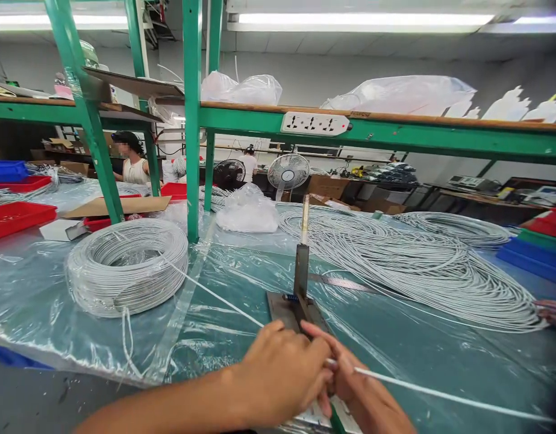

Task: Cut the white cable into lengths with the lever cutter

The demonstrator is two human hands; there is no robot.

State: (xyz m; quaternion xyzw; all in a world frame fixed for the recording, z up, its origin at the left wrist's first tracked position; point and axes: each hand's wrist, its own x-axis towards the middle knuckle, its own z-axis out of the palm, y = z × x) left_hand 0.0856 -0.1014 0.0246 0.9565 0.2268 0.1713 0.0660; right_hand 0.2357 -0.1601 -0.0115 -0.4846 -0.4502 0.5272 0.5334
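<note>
- Green bench top, under shiny clear film, spreads beneath my work.
- My left hand has its fingers curled down on a pale cable; my right hand pinches it just beside. Both are closed on it.
- Done well, I judge, this wants a light, even grip and the strand straight between my hands, so it neither kinks nor twists.
- That cable looks thin, round and smooth, running out to just past three o'clock; the stretch under my fingers I cannot tell.
- At twelve, near my knuckles, stands a dark metal fixture, with a steel ruler behind it toward one.
- At ten sits a film-wrapped coil, one strand leading toward my left hand.
- Between one and two, loose loops sprawl, another person's hand at their right end.
</note>
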